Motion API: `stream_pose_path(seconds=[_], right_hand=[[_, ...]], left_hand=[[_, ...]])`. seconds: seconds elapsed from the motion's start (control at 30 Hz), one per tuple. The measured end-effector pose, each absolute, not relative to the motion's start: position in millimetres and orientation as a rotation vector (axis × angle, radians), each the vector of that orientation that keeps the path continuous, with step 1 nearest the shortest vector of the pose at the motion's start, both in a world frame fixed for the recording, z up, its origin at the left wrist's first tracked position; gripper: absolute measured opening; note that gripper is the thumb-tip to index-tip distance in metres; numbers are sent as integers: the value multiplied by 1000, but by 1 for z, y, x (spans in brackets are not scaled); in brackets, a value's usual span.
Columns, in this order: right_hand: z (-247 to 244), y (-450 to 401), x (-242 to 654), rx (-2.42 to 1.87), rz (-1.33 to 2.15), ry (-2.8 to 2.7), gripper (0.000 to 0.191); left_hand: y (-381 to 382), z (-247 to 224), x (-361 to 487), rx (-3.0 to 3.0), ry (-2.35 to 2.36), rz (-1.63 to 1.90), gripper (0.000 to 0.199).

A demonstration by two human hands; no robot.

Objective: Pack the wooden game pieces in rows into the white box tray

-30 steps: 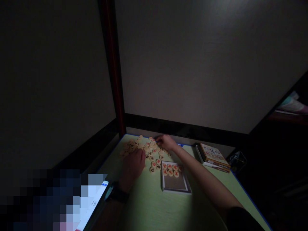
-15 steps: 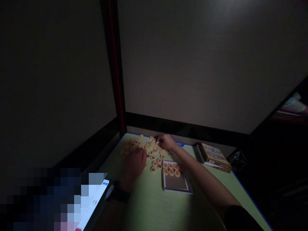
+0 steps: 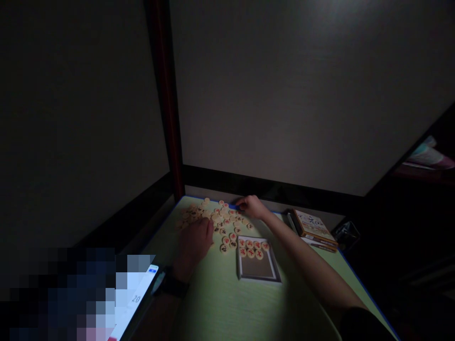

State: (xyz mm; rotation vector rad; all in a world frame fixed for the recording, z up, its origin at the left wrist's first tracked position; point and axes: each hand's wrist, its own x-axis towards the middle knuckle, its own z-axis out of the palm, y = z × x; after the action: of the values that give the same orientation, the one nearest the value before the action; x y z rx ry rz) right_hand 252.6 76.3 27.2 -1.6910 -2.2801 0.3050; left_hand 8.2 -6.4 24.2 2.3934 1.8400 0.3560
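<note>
Round wooden Chinese chess pieces (image 3: 223, 231) with red or black characters lie in a loose heap on the green table (image 3: 227, 303); some show blank faces. My left hand (image 3: 197, 238) rests at the near left side of the heap, fingers curled, their tips hidden under it. My right hand (image 3: 251, 207) is at the heap's far right edge, fingers bent together close to the tabletop; what they hold, if anything, is too dark to see. A shallow open box (image 3: 258, 271) in front of the heap holds two rows of several red-marked pieces.
Stacked boxes or books (image 3: 314, 227) lie at the table's right edge, beside a dark container (image 3: 347, 235). A lit phone screen (image 3: 137, 303) is at lower left, near the watch (image 3: 174, 284) on my left wrist. Walls stand behind the table.
My right hand has shifted slightly right and away from the pieces it was touching, uncovering some of them. My left hand stays at the heap. The number on the phone went from 19 to 20.
</note>
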Motion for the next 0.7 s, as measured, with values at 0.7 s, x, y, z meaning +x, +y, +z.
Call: stream_pose_path(seconds=[0.7], right_hand=[[25, 71, 242, -1786, 217, -2489, 21]], left_hand=[[-5, 25, 7, 2405, 1853, 278, 33]])
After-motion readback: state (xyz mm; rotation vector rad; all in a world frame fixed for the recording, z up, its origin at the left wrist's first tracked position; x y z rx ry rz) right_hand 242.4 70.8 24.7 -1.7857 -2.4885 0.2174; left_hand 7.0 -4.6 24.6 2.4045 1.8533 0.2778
